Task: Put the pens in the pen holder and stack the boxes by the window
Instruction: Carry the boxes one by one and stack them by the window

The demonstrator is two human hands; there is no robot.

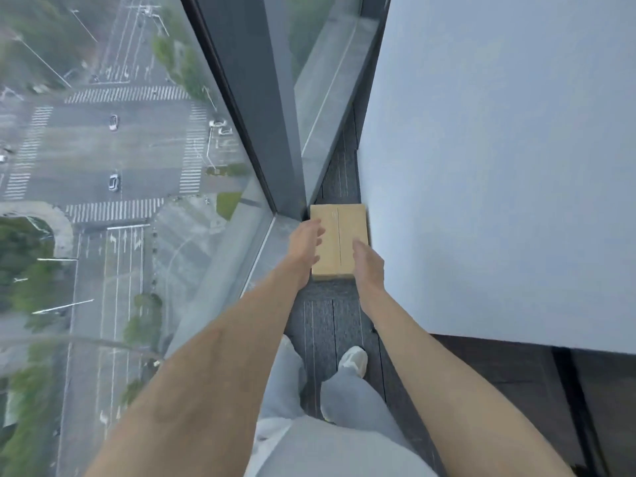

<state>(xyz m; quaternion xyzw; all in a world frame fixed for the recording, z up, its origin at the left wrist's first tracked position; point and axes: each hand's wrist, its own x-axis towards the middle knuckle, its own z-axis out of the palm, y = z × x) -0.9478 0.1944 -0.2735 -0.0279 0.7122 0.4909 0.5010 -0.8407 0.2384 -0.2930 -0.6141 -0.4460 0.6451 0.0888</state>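
Box [339,241]: plain tan cardboard, oblong, a taped seam running down its top, lying flat on the dark carpet [323,318] right against the window [220,208], at the frame corner. Left hand [305,241] is resting fingers loosely on its left edge; right hand [369,265] is pressing its right edge. Neither is clenching.

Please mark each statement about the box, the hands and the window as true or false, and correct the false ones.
1. The cardboard box lies on the floor near the window frame. True.
2. The left hand is at the box's left side and the right hand at its right. True.
3. The box stands open, flaps up. False: its top is closed.
4. A pen holder stands beside the box. False: none is visible.
5. The person's shoes touch the box. False: carpet lies between them.
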